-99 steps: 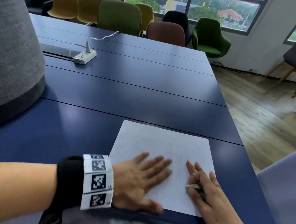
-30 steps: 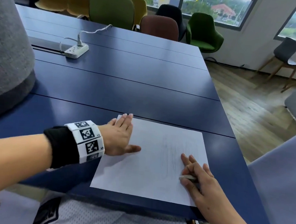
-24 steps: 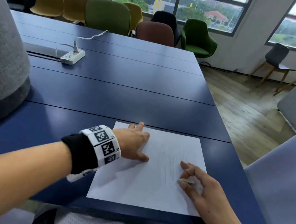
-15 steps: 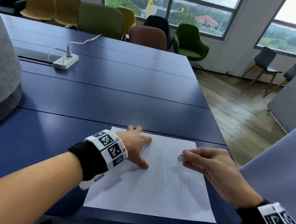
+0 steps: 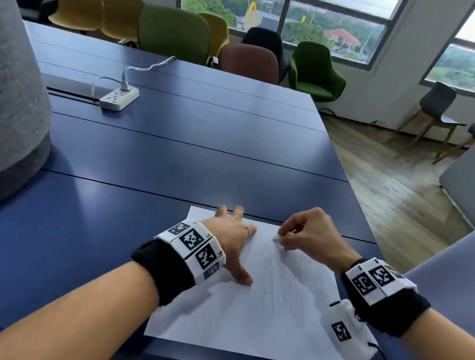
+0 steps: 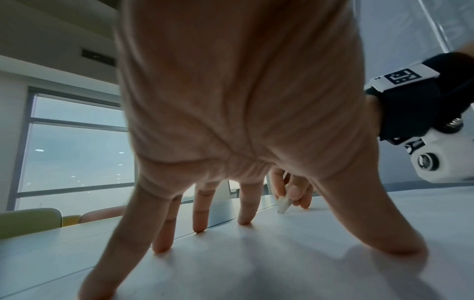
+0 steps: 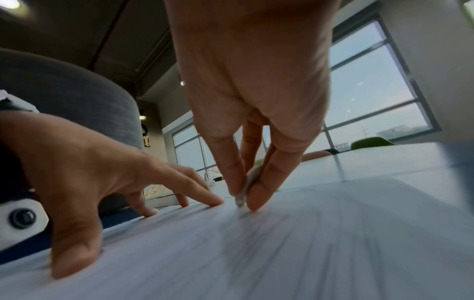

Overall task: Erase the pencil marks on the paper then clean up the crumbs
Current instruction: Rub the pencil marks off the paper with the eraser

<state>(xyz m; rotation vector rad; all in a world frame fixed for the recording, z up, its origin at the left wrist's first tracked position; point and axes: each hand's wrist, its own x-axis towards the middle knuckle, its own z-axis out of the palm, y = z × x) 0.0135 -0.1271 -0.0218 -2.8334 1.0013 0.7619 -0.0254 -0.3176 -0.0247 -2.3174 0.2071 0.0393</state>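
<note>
A white sheet of paper (image 5: 260, 321) with faint pencil strokes down its middle lies at the near edge of the blue table (image 5: 175, 150). My left hand (image 5: 232, 234) presses the sheet's upper left part with spread straight fingers (image 6: 200, 211), thumb out to the side. My right hand (image 5: 306, 235) pinches a small white eraser (image 5: 275, 239) between thumb and fingers. The eraser (image 6: 283, 205) has its tip down on the paper near the top edge. In the right wrist view the eraser (image 7: 243, 192) shows only as a thin sliver between the fingertips (image 7: 256, 199).
A white power strip (image 5: 119, 98) with a plugged cable lies far back left on the table. A large grey felt lamp shade (image 5: 6, 93) stands at the left. Chairs line the far edge; the table's right edge drops to wooden floor (image 5: 403, 190).
My right hand lifted from lying flat at the sheet's lower right, turned over and carried the eraser up to the top of the sheet. My left hand slid from the lower middle to the upper left.
</note>
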